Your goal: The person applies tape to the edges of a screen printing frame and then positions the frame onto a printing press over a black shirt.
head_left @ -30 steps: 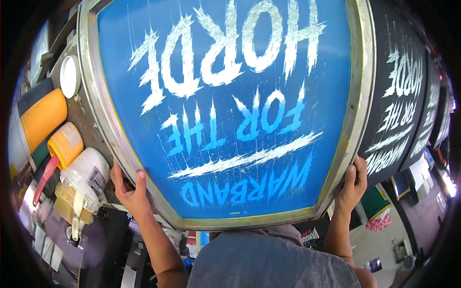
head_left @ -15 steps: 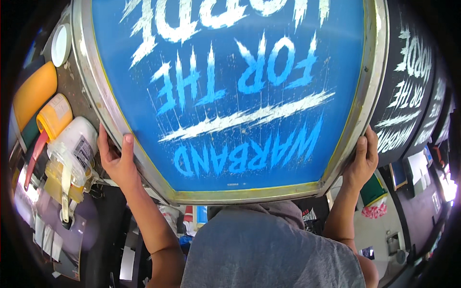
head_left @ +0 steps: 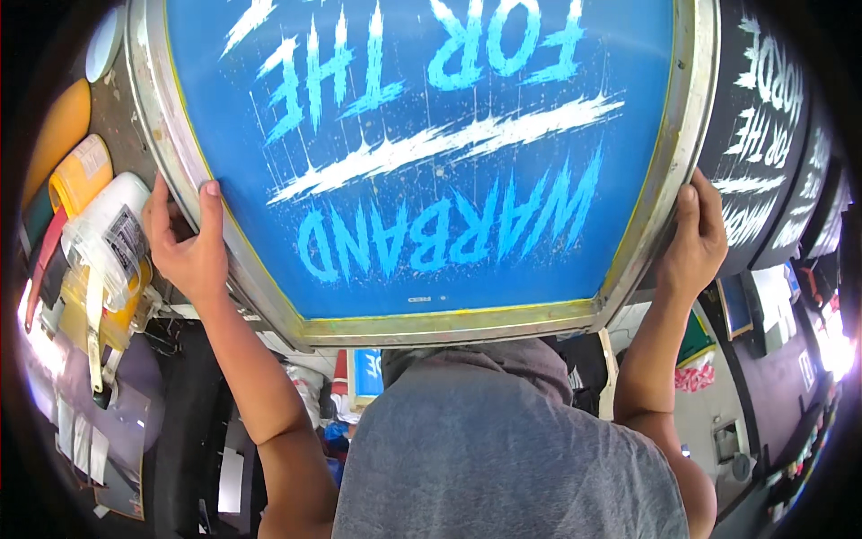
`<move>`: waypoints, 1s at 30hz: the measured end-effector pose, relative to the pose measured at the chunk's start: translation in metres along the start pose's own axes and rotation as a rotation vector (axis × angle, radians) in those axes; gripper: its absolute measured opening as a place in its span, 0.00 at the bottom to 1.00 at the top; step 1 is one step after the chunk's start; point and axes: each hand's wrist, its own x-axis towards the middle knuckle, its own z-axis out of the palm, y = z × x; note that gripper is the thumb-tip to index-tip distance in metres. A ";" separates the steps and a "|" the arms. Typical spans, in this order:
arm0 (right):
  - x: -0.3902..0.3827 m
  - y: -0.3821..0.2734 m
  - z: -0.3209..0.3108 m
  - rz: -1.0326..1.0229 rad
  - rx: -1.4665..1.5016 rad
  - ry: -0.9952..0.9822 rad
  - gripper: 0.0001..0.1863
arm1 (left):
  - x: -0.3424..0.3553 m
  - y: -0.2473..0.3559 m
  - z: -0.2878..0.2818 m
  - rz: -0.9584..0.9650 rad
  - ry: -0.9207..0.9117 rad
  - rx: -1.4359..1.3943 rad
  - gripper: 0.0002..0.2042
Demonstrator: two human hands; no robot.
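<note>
A large screen-printing frame (head_left: 449, 331) is held out in front of my body. Its blue mesh (head_left: 503, 292) carries white and light-blue lettering, upside down in this view, and a yellowish line runs along the metal border. At the left rail, my left hand (head_left: 193, 251) has its thumb on top and its fingers round the outer side. My right hand (head_left: 693, 242) clasps the right rail in a similar way. The fingers' undersides are hidden by the rails, and the frame's far end lies beyond the picture's top.
To the left, a stained surface bears a yellow tub (head_left: 81, 175), a white plastic container (head_left: 112, 220), a red-handled tool (head_left: 43, 260) and a white lid (head_left: 105, 43). Black printed panels (head_left: 759, 135) stand in a row at the right. A green item (head_left: 696, 340) lies below them.
Both hands and the printing frame now appear higher in the picture, with the lettering shifted upward. The surroundings have shifted upward too, so the view has moved. My grip stays on both rails.
</note>
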 end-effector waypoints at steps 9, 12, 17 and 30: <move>0.000 0.005 0.009 -0.018 0.052 0.057 0.14 | 0.001 -0.010 0.005 0.031 0.040 -0.231 0.28; 0.000 0.007 0.010 -0.026 0.080 0.071 0.14 | 0.001 -0.009 0.004 0.021 0.041 -0.266 0.27; -0.001 0.008 0.011 -0.035 0.110 0.066 0.14 | 0.001 -0.007 0.004 0.008 0.008 -0.228 0.26; -0.001 0.008 0.011 -0.012 0.099 0.096 0.14 | 0.000 -0.009 0.005 0.004 0.024 -0.330 0.27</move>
